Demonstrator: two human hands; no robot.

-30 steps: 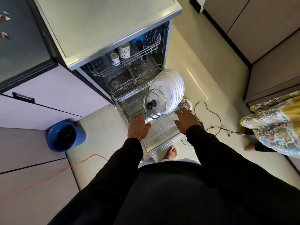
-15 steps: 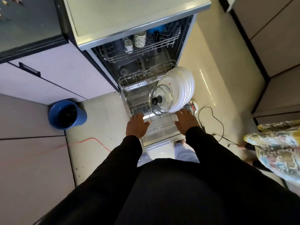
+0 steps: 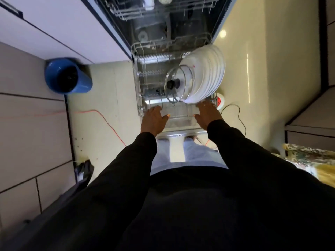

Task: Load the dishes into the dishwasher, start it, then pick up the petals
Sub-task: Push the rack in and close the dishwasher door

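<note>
The dishwasher stands open, its lower rack (image 3: 138, 75) pulled out over the dropped door (image 3: 181, 132). A row of white plates (image 3: 208, 69) stands upright on the rack's right side, with a glass pan lid (image 3: 181, 78) leaning in front of them. My left hand (image 3: 154, 120) and my right hand (image 3: 206, 115) both rest on the rack's front rim, fingers stretched forward over the wire. The upper rack (image 3: 163, 10) at the top edge holds cups (image 3: 148, 2).
A blue bin (image 3: 67, 77) stands on the floor to the left of the dishwasher. An orange cord (image 3: 108, 122) and a black cable (image 3: 239, 113) trail over the floor. A person in floral clothing (image 3: 311, 160) is at the right. Cabinets line both sides.
My view has tipped downward and moved closer, so the dishwasher top is out of sight. Both hands stay on the lower rack's front rim.
</note>
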